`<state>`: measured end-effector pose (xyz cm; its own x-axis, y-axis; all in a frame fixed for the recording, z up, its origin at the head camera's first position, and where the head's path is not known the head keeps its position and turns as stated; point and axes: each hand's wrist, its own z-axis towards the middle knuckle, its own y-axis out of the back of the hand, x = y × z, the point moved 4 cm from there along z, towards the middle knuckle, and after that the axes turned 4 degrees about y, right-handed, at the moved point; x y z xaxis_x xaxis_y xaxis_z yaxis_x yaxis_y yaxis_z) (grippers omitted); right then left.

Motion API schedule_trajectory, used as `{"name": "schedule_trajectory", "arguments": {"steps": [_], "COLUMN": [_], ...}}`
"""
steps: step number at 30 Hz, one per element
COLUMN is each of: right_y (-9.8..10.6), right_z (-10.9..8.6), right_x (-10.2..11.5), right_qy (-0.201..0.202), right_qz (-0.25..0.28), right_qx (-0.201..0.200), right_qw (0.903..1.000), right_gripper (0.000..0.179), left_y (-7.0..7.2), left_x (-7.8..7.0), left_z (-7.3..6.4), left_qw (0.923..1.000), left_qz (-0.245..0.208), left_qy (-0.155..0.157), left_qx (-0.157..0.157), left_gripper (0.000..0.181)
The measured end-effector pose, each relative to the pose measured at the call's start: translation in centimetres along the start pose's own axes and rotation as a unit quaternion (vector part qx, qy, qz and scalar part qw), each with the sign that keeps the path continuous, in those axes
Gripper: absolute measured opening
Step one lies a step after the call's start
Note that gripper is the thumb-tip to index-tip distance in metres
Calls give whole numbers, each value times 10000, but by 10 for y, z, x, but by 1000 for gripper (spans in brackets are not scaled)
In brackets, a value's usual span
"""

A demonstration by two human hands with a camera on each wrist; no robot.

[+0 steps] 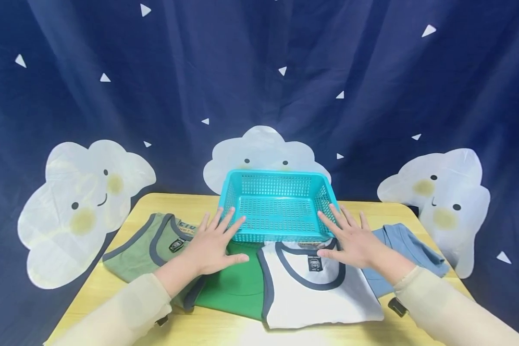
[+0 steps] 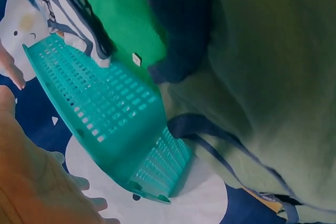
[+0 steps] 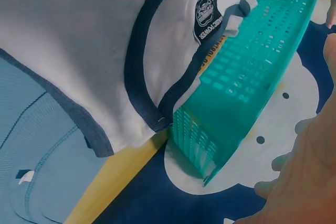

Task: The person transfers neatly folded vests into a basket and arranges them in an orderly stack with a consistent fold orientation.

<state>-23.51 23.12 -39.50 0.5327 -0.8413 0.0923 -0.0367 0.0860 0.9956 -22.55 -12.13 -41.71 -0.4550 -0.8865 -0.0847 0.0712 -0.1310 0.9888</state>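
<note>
Both hands are spread with straight fingers over the front of a turquoise plastic basket. My left hand hovers near the basket's left front corner, above an olive green tank top and a bright green garment. On the other side my right hand is by the right front corner, over a white tank top with dark trim and a blue garment. Neither hand holds anything. Whether the fingertips touch the basket rim I cannot tell. Inside, the basket shows only its perforated floor and walls.
A light wooden table carries the basket at its back edge, with the garments lying side by side in front. Behind hangs a dark blue curtain printed with white clouds and triangles.
</note>
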Motion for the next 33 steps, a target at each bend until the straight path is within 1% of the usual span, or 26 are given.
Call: {"name": "schedule_trajectory", "arguments": {"steps": [4, 7, 18, 25, 30, 33], "right_y": [0, -2, -10, -16, -17, -17], "right_z": [-5, -9, -25, -30, -36, -39], "right_x": [0, -1, -7, -7, -5, -4], "right_qy": [-1, -25, -207, -208, -215, -251], "right_qz": [-9, 4, 186, 247, 330, 351], "right_qx": [-63, -82, -62, -93, -171, -198], "right_qw": [10000, 10000, 9996, 9994, 9991, 9989], "right_gripper": [94, 95, 94, 93, 93, 93], "left_y": [-4, -6, -18, -27, -33, -34], "left_x": [-4, -9, -24, -36, -45, -50], "left_z": [-2, -3, -8, -10, -13, -15], "left_qw": [10000, 10000, 9995, 9992, 9981, 9979], "left_qz": [13, -1, -145, 41, -203, -258], "left_qy": [24, -39, -169, -297, -441, -501], "left_qx": [23, 18, 211, 267, 374, 330], "left_gripper": [99, 99, 99, 100, 96, 96]}}
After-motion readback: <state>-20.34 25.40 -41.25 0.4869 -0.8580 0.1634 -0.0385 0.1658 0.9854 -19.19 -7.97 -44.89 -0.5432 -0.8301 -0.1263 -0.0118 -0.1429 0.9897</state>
